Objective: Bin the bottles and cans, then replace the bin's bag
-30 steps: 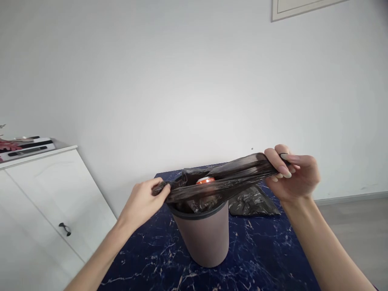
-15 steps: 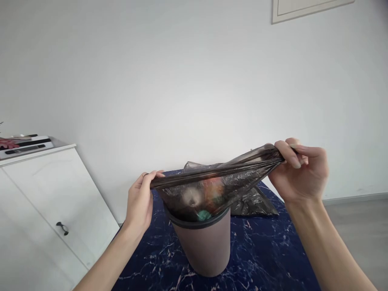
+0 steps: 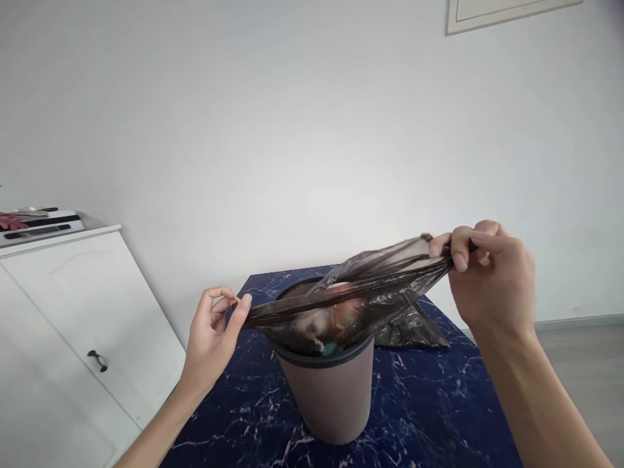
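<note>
A thin black see-through garbage bag (image 3: 385, 292) is stretched between my two hands above a trash can. My left hand (image 3: 214, 331) pinches one end of its gathered rim between thumb and fingers. Higher up on the right, my right hand (image 3: 490, 273) has its fingers closed round the other end. Whitish, orange and green contents show dimly through the plastic. The bag's lower part hangs inside the brownish-grey trash can (image 3: 334, 396), which stands upright with a dark rim.
Beneath the can is a table (image 3: 238, 403) with a dark blue marbled top. Another black plastic bag (image 3: 412, 328) lies flat behind the can on the right. A white cabinet (image 3: 82, 338) stands at the left with items on top. A pale wall rises behind.
My left hand has shifted left and slightly down, and my right hand slightly right. The bag's back edge has come off the can's far left rim, which now shows.
</note>
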Demonstrator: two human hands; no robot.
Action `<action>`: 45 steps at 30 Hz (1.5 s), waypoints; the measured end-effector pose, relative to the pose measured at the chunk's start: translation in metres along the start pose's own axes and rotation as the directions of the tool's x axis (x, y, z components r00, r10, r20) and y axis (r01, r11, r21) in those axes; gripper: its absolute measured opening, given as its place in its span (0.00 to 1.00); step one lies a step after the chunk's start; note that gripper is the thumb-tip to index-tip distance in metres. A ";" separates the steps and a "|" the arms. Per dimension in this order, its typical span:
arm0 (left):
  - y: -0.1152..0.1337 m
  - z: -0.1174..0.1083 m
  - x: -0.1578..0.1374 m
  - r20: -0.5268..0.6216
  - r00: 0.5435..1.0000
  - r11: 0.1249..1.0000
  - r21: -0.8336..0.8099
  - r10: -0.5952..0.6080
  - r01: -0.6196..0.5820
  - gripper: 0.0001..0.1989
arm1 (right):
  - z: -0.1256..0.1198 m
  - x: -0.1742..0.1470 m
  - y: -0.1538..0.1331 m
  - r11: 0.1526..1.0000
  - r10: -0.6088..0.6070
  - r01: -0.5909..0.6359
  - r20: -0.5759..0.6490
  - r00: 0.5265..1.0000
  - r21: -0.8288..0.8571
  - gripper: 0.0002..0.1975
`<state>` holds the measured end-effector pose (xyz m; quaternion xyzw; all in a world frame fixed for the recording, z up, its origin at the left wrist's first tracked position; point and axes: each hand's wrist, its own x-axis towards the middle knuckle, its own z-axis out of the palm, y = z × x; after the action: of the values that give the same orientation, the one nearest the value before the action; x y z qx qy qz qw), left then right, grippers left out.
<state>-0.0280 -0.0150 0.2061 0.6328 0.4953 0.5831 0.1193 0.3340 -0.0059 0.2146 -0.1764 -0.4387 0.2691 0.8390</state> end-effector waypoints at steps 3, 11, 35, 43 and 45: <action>-0.004 -0.010 -0.001 0.089 0.990 0.979 0.163 0.110 -0.124 0.17 | 0.007 -0.008 -0.005 0.982 -0.136 0.128 -0.048 0.990 -0.140 0.17; -0.006 -0.020 0.009 0.343 0.893 0.886 0.256 0.290 -0.386 0.11 | 0.007 -0.017 0.000 0.732 -0.439 0.315 -0.064 0.896 -0.603 0.16; 0.001 -0.010 0.025 0.416 0.852 0.933 -0.022 -0.317 0.358 0.26 | -0.031 0.002 -0.012 0.499 0.573 0.169 0.470 0.671 -0.850 0.28; 0.020 0.021 0.042 0.207 0.925 0.718 -0.585 -0.319 0.379 0.24 | 0.001 -0.003 -0.002 0.799 0.563 -0.420 0.290 0.774 -0.430 0.19; 0.026 0.029 0.045 0.203 0.932 0.663 -0.658 -0.300 0.356 0.20 | 0.007 -0.006 0.006 0.823 0.566 -0.523 0.254 0.784 -0.222 0.18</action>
<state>0.0020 0.0196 0.2439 0.4658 0.3458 0.6682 0.4659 0.3235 -0.0041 0.2118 -0.3094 -0.5123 0.4930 0.6315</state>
